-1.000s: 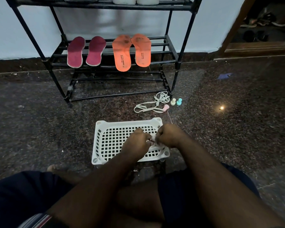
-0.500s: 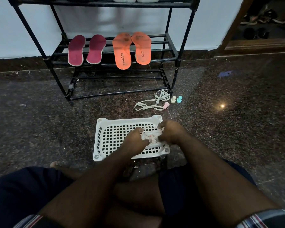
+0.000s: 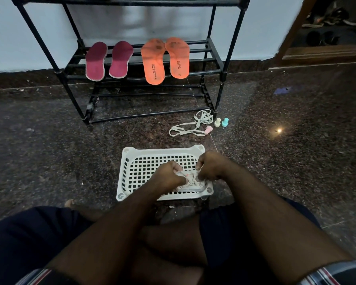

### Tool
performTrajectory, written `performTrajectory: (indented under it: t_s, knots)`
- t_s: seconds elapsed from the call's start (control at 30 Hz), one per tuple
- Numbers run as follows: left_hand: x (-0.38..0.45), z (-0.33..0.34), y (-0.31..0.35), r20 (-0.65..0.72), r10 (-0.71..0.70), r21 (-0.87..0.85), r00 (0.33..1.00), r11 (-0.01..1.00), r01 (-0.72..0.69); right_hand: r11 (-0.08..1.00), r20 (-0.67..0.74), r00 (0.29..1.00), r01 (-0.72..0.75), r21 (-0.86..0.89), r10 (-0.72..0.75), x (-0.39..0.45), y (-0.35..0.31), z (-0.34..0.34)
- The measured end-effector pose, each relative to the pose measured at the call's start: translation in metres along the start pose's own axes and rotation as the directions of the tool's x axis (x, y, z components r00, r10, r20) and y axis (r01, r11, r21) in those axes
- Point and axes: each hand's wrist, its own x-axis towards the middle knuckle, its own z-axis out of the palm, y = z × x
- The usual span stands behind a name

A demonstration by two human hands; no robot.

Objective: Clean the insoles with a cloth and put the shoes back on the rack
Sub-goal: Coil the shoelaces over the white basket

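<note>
Since the frame half a second back, both hands have spread slightly apart, exposing more of the cloth (image 3: 190,181) between them. Left hand (image 3: 169,176): fingers curled, pinching the cloth's left end. Right hand (image 3: 211,166): fingers curled, gripping its right end. Cloth is pale, crumpled, resting in the near right corner of the white lattice tray (image 3: 140,171). Beyond the tray: a white shoelace (image 3: 193,125) and three small pegs, pink (image 3: 208,130), cream (image 3: 217,122), teal (image 3: 225,122). Farther beyond the tray, the black rack (image 3: 222,64) carries maroon insoles (image 3: 108,60) and orange insoles (image 3: 164,60); the orange ones bear small print, apparently "CAMPUS", the rest illegible.
</note>
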Motion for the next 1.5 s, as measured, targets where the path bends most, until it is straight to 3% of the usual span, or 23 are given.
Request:
performTrajectory:
  t_s: [0.1, 0.2, 0.3, 0.4, 0.6, 0.73, 0.8, 0.87, 0.97, 1.07, 1.13, 1.2, 1.33, 1.4, 1.47, 1.5]
  knots:
    - [0.003, -0.002, 0.004, 0.062, -0.025, 0.0, 0.998, 1.0, 0.025, 0.999, 0.033, 0.999, 0.012, 0.042, -0.013, 0.002, 0.001, -0.006]
    - [0.007, -0.01, 0.011, 0.125, -0.01, 0.017, 0.992, 1.0, 0.008, 0.987, -0.055, 0.998, 0.032, 0.16, -0.023, 0.01, 0.003, -0.021]
    - [0.016, -0.02, 0.018, 0.032, 0.028, 0.071, 0.999, 0.997, -0.031, 0.97, -0.262, 0.965, 0.04, 0.239, 0.024, 0.034, 0.006, -0.035]
    - [0.029, -0.027, 0.023, -0.062, 0.068, 0.081, 0.996, 0.995, -0.062, 0.992, -0.376, 0.924, -0.03, 0.125, 0.075, 0.067, 0.0, -0.048]
    - [0.058, -0.036, 0.03, -0.094, 0.086, -0.002, 0.992, 0.996, -0.087, 0.981, -0.17, 0.985, -0.058, -0.187, 0.026, 0.131, -0.015, -0.049]
    - [0.068, -0.045, 0.027, -0.144, 0.093, -0.066, 0.985, 0.992, -0.104, 0.972, -0.106, 0.994, -0.037, -0.232, 0.013, 0.154, -0.016, -0.046]
    - [0.069, -0.053, 0.025, -0.183, 0.107, -0.071, 0.977, 0.99, -0.122, 0.987, -0.211, 0.978, -0.037, -0.155, 0.003, 0.152, -0.024, -0.05]
    - [0.069, -0.063, 0.026, -0.227, 0.131, -0.054, 0.965, 0.988, -0.147, 0.996, -0.304, 0.949, 0.085, -0.004, -0.082, 0.142, -0.04, -0.052]
    - [0.064, -0.081, 0.033, -0.245, 0.226, -0.091, 0.943, 0.963, -0.255, 0.908, -0.243, 0.916, 0.369, 0.199, -0.319, 0.104, -0.073, -0.057]
    - [0.039, -0.102, 0.045, -0.139, 0.279, -0.243, 0.95, 0.92, -0.306, 0.749, -0.177, 0.88, 0.468, 0.469, -0.44, 0.061, -0.095, -0.059]
    - [0.024, -0.121, 0.041, -0.162, 0.279, -0.239, 0.947, 0.92, -0.312, 0.691, -0.224, 0.869, 0.488, 0.533, -0.442, 0.043, -0.101, -0.06]
    - [0.013, -0.14, 0.031, -0.28, 0.226, -0.211, 0.933, 0.934, -0.289, 0.677, -0.274, 0.854, 0.518, 0.522, -0.442, 0.03, -0.099, -0.061]
    - [-0.006, -0.162, 0.013, -0.519, 0.124, -0.219, 0.846, 0.937, -0.272, 0.723, -0.278, 0.879, 0.477, 0.5, -0.387, 0.013, -0.08, -0.049]
    - [-0.009, -0.167, 0.003, -0.604, 0.045, -0.276, 0.796, 0.925, -0.261, 0.73, -0.356, 0.881, 0.461, 0.504, -0.311, 0.012, -0.067, -0.038]
    - [-0.011, -0.167, 0.0, -0.624, 0.047, -0.228, 0.78, 0.944, -0.24, 0.684, -0.449, 0.863, 0.474, 0.555, -0.234, 0.015, -0.062, -0.031]
    - [-0.014, -0.163, 0.004, -0.578, 0.121, -0.163, 0.807, 0.952, -0.26, 0.658, -0.468, 0.854, 0.489, 0.572, -0.228, 0.016, -0.064, -0.029]
